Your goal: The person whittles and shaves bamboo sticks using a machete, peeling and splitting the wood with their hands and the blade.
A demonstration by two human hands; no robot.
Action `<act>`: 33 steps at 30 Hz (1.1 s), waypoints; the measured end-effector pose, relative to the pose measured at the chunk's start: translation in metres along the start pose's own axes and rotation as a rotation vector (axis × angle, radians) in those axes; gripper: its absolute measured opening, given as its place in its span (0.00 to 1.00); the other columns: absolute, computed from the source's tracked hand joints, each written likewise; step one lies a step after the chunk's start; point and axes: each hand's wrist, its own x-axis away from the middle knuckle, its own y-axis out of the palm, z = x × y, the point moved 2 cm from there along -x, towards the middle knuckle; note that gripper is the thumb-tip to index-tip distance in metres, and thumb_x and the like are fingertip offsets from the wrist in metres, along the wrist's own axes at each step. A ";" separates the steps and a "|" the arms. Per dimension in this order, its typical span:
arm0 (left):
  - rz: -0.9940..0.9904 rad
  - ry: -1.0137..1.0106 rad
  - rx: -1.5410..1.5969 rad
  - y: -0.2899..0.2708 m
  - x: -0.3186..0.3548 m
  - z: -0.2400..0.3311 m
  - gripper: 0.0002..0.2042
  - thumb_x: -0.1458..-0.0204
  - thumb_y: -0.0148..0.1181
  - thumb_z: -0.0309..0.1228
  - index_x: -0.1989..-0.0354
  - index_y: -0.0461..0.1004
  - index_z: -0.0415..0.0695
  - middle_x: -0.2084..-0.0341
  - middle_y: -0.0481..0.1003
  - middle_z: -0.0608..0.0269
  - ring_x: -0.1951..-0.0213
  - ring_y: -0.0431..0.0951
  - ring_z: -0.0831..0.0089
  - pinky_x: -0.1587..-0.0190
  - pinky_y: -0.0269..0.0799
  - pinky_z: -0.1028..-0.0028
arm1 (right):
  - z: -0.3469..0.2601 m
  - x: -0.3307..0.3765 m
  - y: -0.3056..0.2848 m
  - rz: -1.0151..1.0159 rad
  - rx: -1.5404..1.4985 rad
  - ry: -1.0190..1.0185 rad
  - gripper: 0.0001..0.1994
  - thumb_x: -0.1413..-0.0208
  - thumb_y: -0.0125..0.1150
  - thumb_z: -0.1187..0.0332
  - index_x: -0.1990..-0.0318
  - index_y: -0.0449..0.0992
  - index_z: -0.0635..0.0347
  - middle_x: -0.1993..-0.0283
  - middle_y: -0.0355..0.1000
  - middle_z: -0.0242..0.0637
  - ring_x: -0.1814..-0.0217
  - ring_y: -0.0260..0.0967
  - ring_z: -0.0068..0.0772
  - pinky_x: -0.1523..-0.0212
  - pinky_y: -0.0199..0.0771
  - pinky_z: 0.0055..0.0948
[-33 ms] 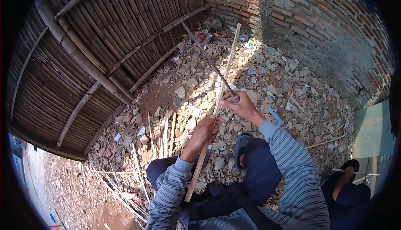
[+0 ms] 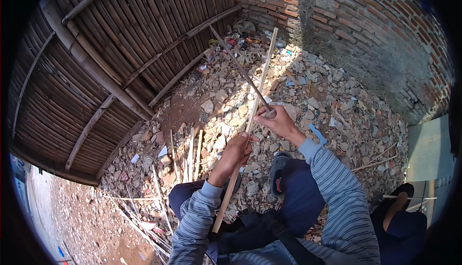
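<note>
Two hands: both busy on one long pale bamboo strip (image 2: 248, 120), held upright and tilted, its lower end down by the lap.
Left hand (image 2: 236, 150): fist closed round the strip at mid-length, steadying it.
Right hand (image 2: 276, 119): clamped on the handle of a thin dark blade (image 2: 238, 68), the edge lying against the strip just above the left fist.
Change: nothing to tell; hands, strip and blade sit exactly as in the other frame, so the cut shows no progress.
Textures: strip smooth, flat, straw-coloured; blade slim and dull.
Ground: rubble floor (image 2: 332, 106) of broken pale stone, with split slivers (image 2: 190, 152) lying near the left knee.
Backdrop: woven bamboo fence (image 2: 120, 48) left, rough brick wall (image 2: 365, 19) right.
</note>
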 end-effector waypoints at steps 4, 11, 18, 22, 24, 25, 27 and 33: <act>-0.027 0.037 -0.016 0.001 -0.002 -0.002 0.22 0.23 0.35 0.43 0.46 0.73 0.40 0.80 0.59 0.76 0.83 0.58 0.83 0.81 0.57 0.79 | 0.006 0.001 -0.003 0.017 -0.019 -0.053 0.14 0.40 0.75 0.62 0.56 0.83 0.64 0.68 0.80 0.26 0.69 0.71 0.13 0.66 0.70 0.23; 0.097 -0.004 -0.060 0.005 -0.003 -0.003 0.16 0.24 0.45 0.41 0.45 0.72 0.42 0.75 0.65 0.72 0.81 0.64 0.82 0.79 0.62 0.79 | 0.010 -0.003 -0.003 0.014 0.012 0.005 0.14 0.41 0.76 0.62 0.56 0.83 0.64 0.75 0.76 0.21 0.73 0.66 0.11 0.71 0.63 0.22; 0.105 0.119 -0.034 -0.005 -0.011 -0.018 0.13 0.26 0.49 0.41 0.52 0.72 0.44 0.77 0.65 0.74 0.81 0.64 0.82 0.79 0.60 0.78 | 0.018 -0.002 0.000 0.109 -0.123 0.069 0.13 0.42 0.73 0.61 0.62 0.85 0.64 0.79 0.74 0.24 0.76 0.65 0.13 0.73 0.63 0.27; 0.139 0.028 -0.019 -0.007 -0.010 -0.012 0.14 0.26 0.47 0.41 0.61 0.70 0.45 0.79 0.64 0.73 0.82 0.62 0.82 0.78 0.55 0.78 | 0.034 -0.001 -0.002 0.173 0.040 -0.094 0.15 0.43 0.72 0.61 0.63 0.84 0.68 0.78 0.77 0.32 0.77 0.71 0.21 0.73 0.68 0.30; 0.175 0.021 -0.066 -0.012 -0.008 -0.013 0.15 0.27 0.45 0.41 0.64 0.69 0.45 0.79 0.63 0.73 0.81 0.62 0.82 0.78 0.54 0.78 | 0.006 0.007 0.003 0.156 0.434 -0.119 0.16 0.45 0.71 0.60 0.62 0.84 0.67 0.76 0.79 0.41 0.76 0.78 0.36 0.70 0.76 0.37; 0.206 0.075 -0.166 -0.013 -0.009 -0.014 0.15 0.27 0.45 0.39 0.65 0.69 0.44 0.80 0.65 0.71 0.80 0.64 0.79 0.76 0.58 0.75 | 0.002 0.009 0.006 0.157 0.435 -0.119 0.16 0.45 0.71 0.60 0.62 0.84 0.67 0.76 0.79 0.41 0.76 0.78 0.36 0.70 0.76 0.37; 0.238 0.130 -0.267 -0.015 -0.012 -0.021 0.15 0.28 0.45 0.38 0.66 0.69 0.42 0.80 0.66 0.68 0.79 0.66 0.76 0.74 0.62 0.72 | -0.002 0.012 0.015 0.085 0.565 -0.127 0.15 0.46 0.71 0.58 0.62 0.85 0.63 0.74 0.80 0.47 0.71 0.82 0.48 0.66 0.81 0.44; 0.363 0.383 -0.550 -0.017 -0.012 -0.027 0.18 0.28 0.46 0.39 0.62 0.69 0.34 0.78 0.73 0.45 0.75 0.76 0.50 0.67 0.69 0.54 | -0.004 0.018 0.036 0.017 0.678 -0.228 0.12 0.49 0.72 0.60 0.66 0.83 0.60 0.74 0.80 0.47 0.71 0.82 0.53 0.67 0.82 0.47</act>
